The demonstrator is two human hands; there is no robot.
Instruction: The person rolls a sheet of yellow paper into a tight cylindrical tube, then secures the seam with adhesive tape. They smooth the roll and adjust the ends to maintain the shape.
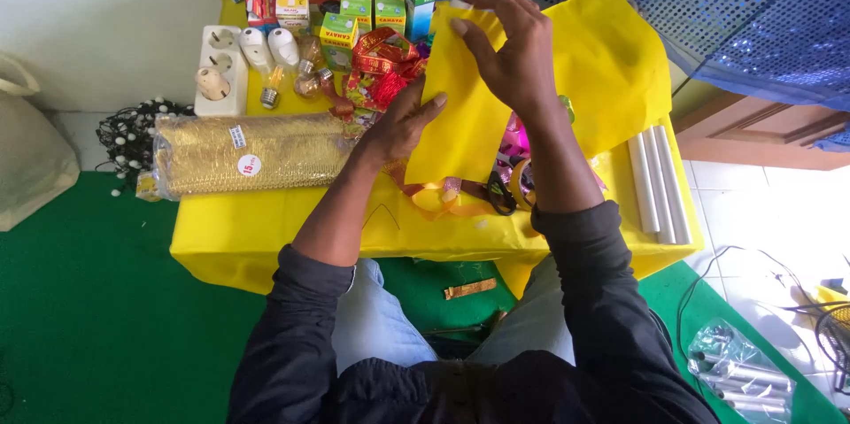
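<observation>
I hold a yellow sheet of paper lifted over a low table covered in yellow cloth. My right hand pinches the folded part of the sheet at its top edge. My left hand presses flat against the left edge of the fold, fingers against the paper. Under the sheet lie red and gold ribbons, a pink shiny bit and a pair of scissors, partly hidden by my right forearm.
A gold glittery roll in plastic, a white socket strip with bulbs, small green boxes and white tubes crowd the table. A string of small lights, a cloth bag and a plastic bag of tubes lie on the floor.
</observation>
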